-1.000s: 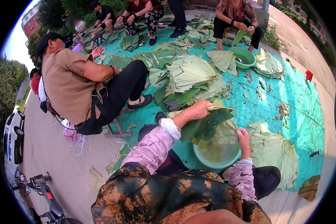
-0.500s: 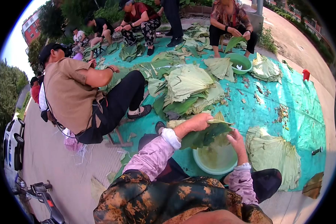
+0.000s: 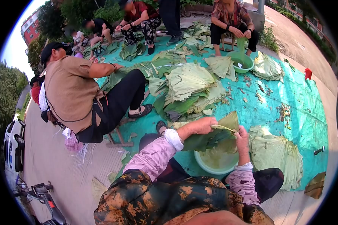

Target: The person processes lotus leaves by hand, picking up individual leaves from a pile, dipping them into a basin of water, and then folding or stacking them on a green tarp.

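My left hand is closed around the gathered end of a bundle of large green leaves. The bundle hangs over a pale green basin that holds murky water. My right hand pinches the stem tip of the leaves just right of my left hand. A fan-shaped stack of pale leaves lies right of the basin. Beyond my hands is a bigger pile of leaves.
A person in a brown shirt sits at the left on a low stool. Another person dips a leaf in a green basin at the back. More people sit at the back left. Leaf scraps litter the teal tarp.
My right hand let go of the leaf's edge, moved up and left, and now pinches the stem tip. The person at the back lowered a leaf into their basin. The brown-shirted person's arm reached forward.
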`<state>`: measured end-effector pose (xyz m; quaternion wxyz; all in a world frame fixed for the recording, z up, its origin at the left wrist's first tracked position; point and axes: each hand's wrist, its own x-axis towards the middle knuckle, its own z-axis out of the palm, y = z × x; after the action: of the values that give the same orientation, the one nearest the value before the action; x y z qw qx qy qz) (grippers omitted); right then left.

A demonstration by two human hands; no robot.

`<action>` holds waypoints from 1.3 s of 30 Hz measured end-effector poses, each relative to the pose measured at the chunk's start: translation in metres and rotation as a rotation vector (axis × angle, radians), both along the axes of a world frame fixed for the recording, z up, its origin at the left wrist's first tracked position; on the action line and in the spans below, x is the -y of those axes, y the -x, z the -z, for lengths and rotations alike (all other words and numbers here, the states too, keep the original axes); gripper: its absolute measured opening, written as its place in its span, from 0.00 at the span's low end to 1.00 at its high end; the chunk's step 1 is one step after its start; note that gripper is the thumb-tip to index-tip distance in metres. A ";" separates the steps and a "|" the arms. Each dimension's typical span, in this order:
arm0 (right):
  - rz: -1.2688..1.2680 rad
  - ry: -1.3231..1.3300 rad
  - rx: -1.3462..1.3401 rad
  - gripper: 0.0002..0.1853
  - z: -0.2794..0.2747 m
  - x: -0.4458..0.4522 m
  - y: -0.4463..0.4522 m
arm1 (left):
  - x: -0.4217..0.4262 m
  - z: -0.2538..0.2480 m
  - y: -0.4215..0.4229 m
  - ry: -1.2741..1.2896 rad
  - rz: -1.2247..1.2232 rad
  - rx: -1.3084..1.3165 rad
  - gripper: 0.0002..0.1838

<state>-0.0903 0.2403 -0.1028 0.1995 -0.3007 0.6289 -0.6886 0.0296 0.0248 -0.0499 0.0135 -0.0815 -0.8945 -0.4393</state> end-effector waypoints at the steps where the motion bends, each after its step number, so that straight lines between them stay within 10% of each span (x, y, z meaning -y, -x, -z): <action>1: 0.009 0.012 0.016 0.04 -0.002 0.000 0.001 | 0.000 -0.001 0.000 0.033 -0.007 0.011 0.08; 15: 0.332 -0.162 -0.292 0.08 -0.031 -0.018 0.023 | 0.005 -0.007 0.001 0.163 -0.145 0.072 0.12; 25: 0.901 -0.014 -0.507 0.09 -0.166 -0.202 0.114 | 0.008 -0.030 0.000 -0.050 -0.238 0.100 0.12; 39: 0.990 -0.457 -0.190 0.14 0.030 -0.334 0.157 | -0.002 -0.027 0.011 0.045 -0.278 0.253 0.11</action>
<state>-0.2476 0.5739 -0.1327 -0.1452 0.0211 0.8438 -0.5161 0.0188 0.0264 -0.0229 -0.0404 0.0983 -0.9013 -0.4199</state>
